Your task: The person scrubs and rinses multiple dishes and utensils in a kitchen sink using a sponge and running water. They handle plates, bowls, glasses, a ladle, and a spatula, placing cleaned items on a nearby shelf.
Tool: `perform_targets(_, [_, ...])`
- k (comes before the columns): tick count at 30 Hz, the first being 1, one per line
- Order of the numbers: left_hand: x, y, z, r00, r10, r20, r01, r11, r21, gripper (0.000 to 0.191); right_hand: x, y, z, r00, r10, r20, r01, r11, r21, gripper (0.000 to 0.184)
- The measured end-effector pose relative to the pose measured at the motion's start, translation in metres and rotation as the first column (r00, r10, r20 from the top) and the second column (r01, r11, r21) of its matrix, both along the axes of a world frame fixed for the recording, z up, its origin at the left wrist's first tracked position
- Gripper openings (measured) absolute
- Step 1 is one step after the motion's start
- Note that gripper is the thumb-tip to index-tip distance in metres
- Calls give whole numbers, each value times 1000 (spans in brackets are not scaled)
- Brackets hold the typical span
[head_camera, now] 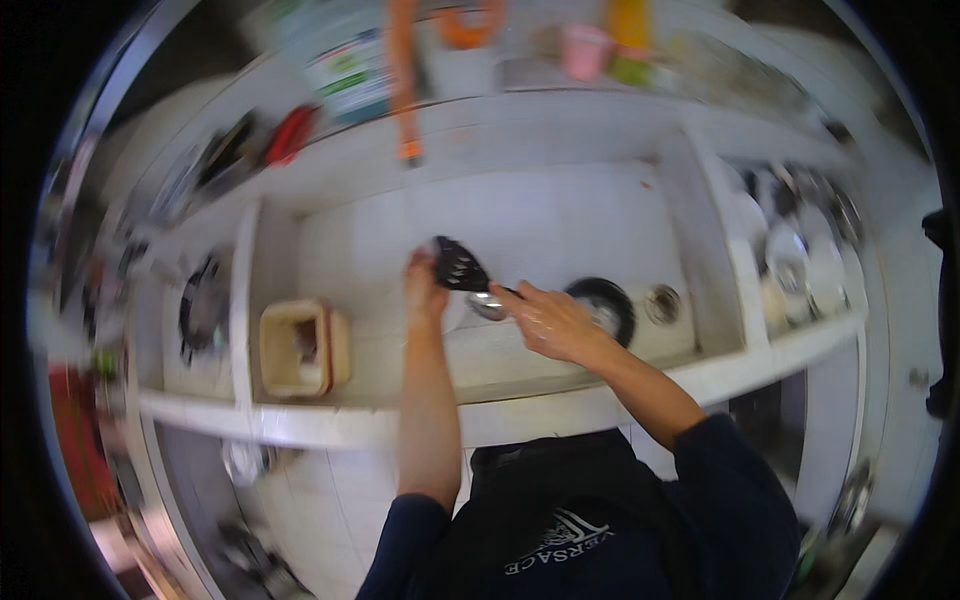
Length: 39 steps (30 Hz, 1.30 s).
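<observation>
A black slotted turner [459, 266] is held over the white tiled sink basin [510, 210]. My right hand [551, 319] is closed round its handle, with what looks like wet foam on the skin. At the edge of the turner's head is my left hand [426, 285], its fingers against it; blur hides the fingertips. Below the turner lies a shiny metal piece [487, 305], perhaps a spoon or ladle, partly covered. A round black pan or bowl [619, 300] rests in the basin beyond my right wrist, which hides part of it.
A beige plastic tub [330, 349] stands at the basin's left. The drain [664, 304] is at the right. Dishes [795, 255] fill the right compartment; a dark-rimmed pot [202, 307] sits in the left. An orange hose or strap [403, 82] hangs over the back ledge near a large jug [349, 75].
</observation>
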State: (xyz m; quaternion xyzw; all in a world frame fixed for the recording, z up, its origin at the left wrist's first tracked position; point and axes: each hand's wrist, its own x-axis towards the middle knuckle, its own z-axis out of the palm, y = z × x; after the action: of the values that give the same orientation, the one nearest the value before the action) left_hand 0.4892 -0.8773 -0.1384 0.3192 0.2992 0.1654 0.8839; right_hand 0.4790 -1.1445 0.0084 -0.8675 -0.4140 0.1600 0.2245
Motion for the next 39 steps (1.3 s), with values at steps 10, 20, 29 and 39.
perform_targets(10, [1, -2, 7, 833, -227, -505, 445, 818, 365, 40, 136, -345, -60, 409, -861, 301, 820, 492, 293, 38])
perform_targets(20, [42, -3, 50, 796, -279, -538, 552, 700, 454, 31, 203, -543, -162, 210, -887, 410, 974, 151, -171, 48])
perform_targets(29, [14, -3, 30, 816, -279, -506, 534, 702, 472, 29, 134, -222, -200, 878, -471, -81, 418, 838, -350, 67])
perform_targets(39, [-44, -12, -13, 670, -398, -627, 721, 551, 420, 36, 97, -167, -192, 651, -474, -593, 473, 864, -171, 32])
